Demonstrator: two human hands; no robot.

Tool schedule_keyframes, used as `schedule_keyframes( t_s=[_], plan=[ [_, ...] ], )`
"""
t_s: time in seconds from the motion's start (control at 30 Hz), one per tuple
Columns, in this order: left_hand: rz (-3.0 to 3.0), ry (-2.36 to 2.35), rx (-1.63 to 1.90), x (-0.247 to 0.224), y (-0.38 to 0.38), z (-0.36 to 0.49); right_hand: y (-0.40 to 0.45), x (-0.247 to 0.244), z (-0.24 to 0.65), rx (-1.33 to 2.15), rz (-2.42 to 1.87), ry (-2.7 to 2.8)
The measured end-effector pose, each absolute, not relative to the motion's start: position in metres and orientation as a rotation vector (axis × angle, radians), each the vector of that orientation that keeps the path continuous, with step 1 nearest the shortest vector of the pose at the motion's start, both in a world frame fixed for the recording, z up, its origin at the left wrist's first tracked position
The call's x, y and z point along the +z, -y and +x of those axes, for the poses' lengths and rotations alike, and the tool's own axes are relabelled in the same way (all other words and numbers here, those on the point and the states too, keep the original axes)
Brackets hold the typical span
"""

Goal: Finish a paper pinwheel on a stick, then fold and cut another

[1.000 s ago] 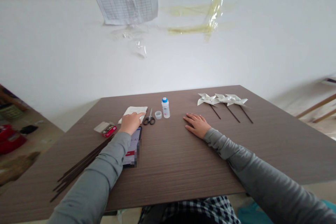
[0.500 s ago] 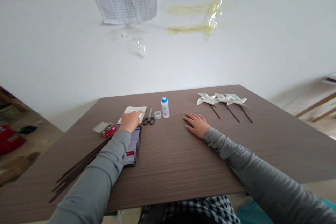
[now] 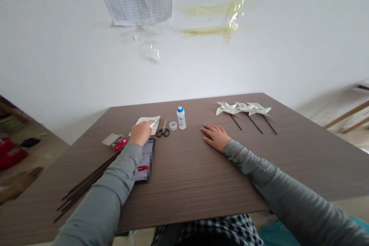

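Note:
My left hand (image 3: 140,132) is closed at the near side of a small stack of white paper (image 3: 156,122). A lifted corner of a paper sheet shows at its fingertips, pinched between thumb and finger. Flat on the brown table (image 3: 184,169), my right hand (image 3: 216,137) lies with its fingers stretched out, holding nothing. Just right of the paper are scissors (image 3: 163,130) with black handles, then a small clear cup (image 3: 173,125) and a white bottle with a blue cap (image 3: 181,118). A phone (image 3: 145,165) lies below my left wrist, partly covered by the sleeve.
Three white paper pinwheels (image 3: 226,108) on dark sticks lie at the back right. An open red box (image 3: 119,143) of small items and a bundle of dark sticks (image 3: 86,184) are on the left. A white wall (image 3: 201,69) rises behind the table.
My left hand has drawn slightly left and toward me, and a paper corner now stands raised at its fingertips. My right hand has stayed in place.

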State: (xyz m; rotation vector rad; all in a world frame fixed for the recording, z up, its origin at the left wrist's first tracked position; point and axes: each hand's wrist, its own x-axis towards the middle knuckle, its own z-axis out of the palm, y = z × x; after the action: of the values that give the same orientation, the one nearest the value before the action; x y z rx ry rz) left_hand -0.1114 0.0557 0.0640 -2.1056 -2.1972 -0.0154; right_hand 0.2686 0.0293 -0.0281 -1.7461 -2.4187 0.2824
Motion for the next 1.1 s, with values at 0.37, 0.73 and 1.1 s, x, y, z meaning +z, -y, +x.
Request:
schedule_keyframes(
  t_s=[0.37,0.73,1.1],
  plan=[
    [-2.050,2.209,-0.177,0.081,-0.029,-0.107,-0.028,-0.026,0.268,0.278,-1.764,2.424],
    [-2.160,2.204,-0.247,0.068,0.017,-0.089,-0.027,-0.024,0.268,0.297,-1.753,2.420],
    [-2.466,2.170,-0.268,0.036,0.054,-0.056,-0.027,-0.027,0.269,0.279,-1.763,2.412]
  ],
)
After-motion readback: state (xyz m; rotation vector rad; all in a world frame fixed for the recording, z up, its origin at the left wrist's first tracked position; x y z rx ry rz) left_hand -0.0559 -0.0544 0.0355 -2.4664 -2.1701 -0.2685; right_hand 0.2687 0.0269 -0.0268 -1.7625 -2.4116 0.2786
